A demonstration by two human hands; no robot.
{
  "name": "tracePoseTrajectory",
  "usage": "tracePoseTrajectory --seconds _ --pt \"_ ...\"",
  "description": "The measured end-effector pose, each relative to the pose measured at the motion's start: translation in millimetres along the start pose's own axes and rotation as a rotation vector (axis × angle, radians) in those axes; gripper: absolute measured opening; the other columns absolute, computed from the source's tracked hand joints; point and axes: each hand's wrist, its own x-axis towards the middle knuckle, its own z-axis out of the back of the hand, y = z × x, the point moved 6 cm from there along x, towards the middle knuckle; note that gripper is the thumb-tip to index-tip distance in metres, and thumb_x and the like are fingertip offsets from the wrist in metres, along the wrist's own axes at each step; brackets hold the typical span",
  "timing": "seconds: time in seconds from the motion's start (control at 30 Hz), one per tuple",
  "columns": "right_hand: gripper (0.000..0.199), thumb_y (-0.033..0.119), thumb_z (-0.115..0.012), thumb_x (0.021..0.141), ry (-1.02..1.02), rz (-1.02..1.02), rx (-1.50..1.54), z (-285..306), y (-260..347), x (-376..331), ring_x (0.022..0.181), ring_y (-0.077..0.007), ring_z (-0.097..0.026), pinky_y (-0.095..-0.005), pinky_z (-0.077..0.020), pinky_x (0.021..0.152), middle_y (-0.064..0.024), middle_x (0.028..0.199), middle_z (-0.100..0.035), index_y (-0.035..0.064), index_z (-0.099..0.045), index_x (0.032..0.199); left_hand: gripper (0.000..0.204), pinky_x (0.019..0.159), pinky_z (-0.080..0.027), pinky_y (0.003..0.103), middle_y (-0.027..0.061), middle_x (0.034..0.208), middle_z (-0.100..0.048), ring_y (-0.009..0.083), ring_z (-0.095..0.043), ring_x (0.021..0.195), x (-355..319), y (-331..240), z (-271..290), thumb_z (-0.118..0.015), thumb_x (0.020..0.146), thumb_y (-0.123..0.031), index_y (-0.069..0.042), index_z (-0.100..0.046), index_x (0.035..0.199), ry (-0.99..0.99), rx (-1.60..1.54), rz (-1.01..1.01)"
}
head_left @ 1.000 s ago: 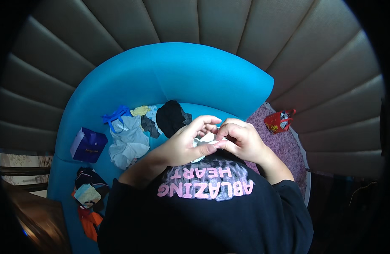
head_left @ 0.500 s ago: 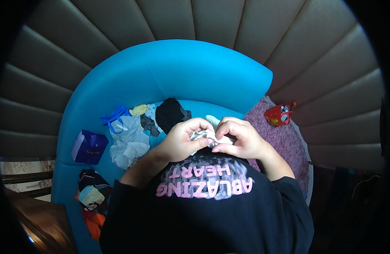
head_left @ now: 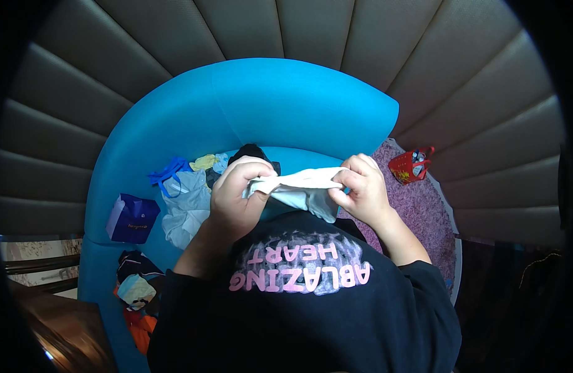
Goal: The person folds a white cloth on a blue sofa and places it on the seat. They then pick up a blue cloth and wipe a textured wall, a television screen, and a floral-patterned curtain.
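A small whitish garment (head_left: pixel 308 179) is stretched between my two hands in front of my chest. Its thick white edge runs nearly straight from one hand to the other, and thinner pale cloth hangs below it; its exact kind cannot be told. My left hand (head_left: pixel 235 193) pinches one end between thumb and fingers. The other end is gripped by my right hand (head_left: pixel 365 189), fingers bent over the edge. Beyond my left hand lies a black garment (head_left: pixel 249 151), partly covered by that hand.
Around me curves a turquoise sofa (head_left: pixel 292 93). On it lie a grey-white garment (head_left: pixel 185 214), a blue-handled bag (head_left: pixel 170 171), yellow cloth (head_left: pixel 203 163), a dark blue paper bag (head_left: pixel 134 217) and a multicoloured clothes heap (head_left: pixel 137 289). A red basket (head_left: pixel 409 166) stands on the purple carpet (head_left: pixel 417 214).
My hands have moved apart, pulling the bunched garment out wide. The left hand shifted left and up, covering more of the black garment; the right shifted slightly right and up.
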Motion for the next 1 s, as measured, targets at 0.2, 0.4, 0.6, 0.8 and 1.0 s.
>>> tracePoseTrajectory --seconds 0.2,0.4,0.6,0.8,1.0 --pt "0.015 0.023 -0.075 0.074 0.171 0.181 0.143 -21.0 11.4 -5.2 0.089 -0.0267 -0.061 -0.0407 -0.0441 0.081 -0.0066 0.089 -0.064 0.0101 -0.07 0.079 0.02 0.078 -0.048 0.029 0.0134 0.094 -0.061 0.0199 -0.06 0.085 1.4 -7.3 10.9 -0.066 0.087 0.002 -0.001 -0.053 0.102 -0.038 0.069 -0.015" --pt "0.013 0.021 -0.074 0.076 0.049 0.107 0.085 -8.8 2.7 6.3 0.091 -0.0272 -0.061 -0.0409 -0.0439 0.083 -0.0068 0.09 -0.065 0.0092 -0.07 0.08 0.022 0.078 -0.049 0.03 0.0153 0.096 -0.063 0.0206 -0.061 0.086 -3.5 3.2 34.6 -0.067 0.088 0.0 0.001 -0.052 0.104 -0.199 -0.027 0.052" --pt "0.015 0.024 -0.072 0.082 0.402 0.175 0.263 -42.6 0.8 -8.1 0.088 -0.0267 -0.061 -0.0401 -0.0446 0.084 -0.0083 0.081 -0.064 0.009 -0.072 0.079 0.023 0.081 -0.048 0.03 0.0159 0.097 -0.062 0.0204 -0.06 0.088 -3.8 1.3 39.9 -0.065 0.088 0.002 0.001 -0.05 0.105 -0.224 -0.006 0.04" --pt "0.011 0.016 -0.066 0.08 0.388 0.081 0.28 -37.0 -14.4 -6.8 0.083 -0.0302 -0.063 -0.0403 -0.0469 0.081 -0.009 0.083 -0.067 0.0065 -0.068 0.078 0.022 0.083 -0.048 0.03 0.0154 0.099 -0.062 0.0198 -0.06 0.091 -4.5 2.7 45.9 -0.064 0.088 0.003 0.001 -0.051 0.105 -0.242 -0.022 0.066" --pt "0.02 0.01 -0.063 0.074 0.026 -0.092 0.427 2.2 -37.7 -1.3 0.093 -0.0314 -0.066 -0.0395 -0.0527 0.083 -0.0157 0.098 -0.07 0.0025 -0.071 0.092 0.02 0.085 -0.047 0.029 0.0144 0.1 -0.061 0.018 -0.058 0.092 -16.4 18.5 44.3 -0.062 0.09 0.004 0.001 -0.051 0.106 -0.298 -0.028 0.195"
